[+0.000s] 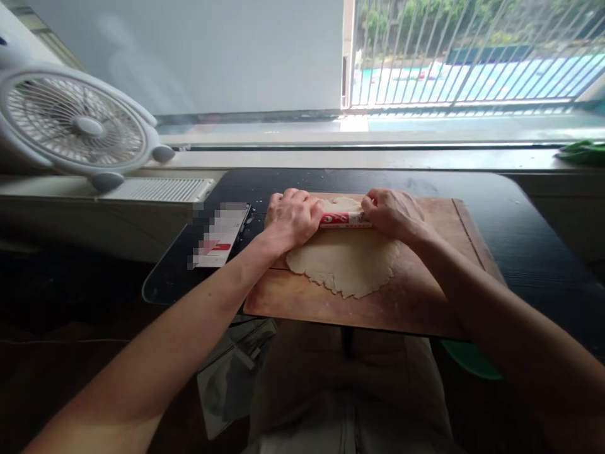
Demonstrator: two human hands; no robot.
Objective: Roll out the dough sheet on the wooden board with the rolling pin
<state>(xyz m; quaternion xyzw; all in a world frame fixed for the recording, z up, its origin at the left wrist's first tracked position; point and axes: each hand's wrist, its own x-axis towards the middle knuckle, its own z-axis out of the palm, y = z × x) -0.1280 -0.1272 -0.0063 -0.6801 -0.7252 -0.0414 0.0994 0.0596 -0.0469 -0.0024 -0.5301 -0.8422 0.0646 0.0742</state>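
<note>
A flat sheet of pale dough with ragged edges lies on a wooden board. Across its far part rests a red and white printed cylinder, perhaps a tube or wrapped roll, lying sideways on the dough. My left hand is closed around its left end. The other end is gripped by my right hand, fingers curled over it. Both ends of the cylinder are hidden under my hands. A little dough shows beyond the cylinder.
The board sits on a black table. A phone, partly blurred, lies left of the board. A white fan stands at the left by the window sill. Something green rests on the sill at right.
</note>
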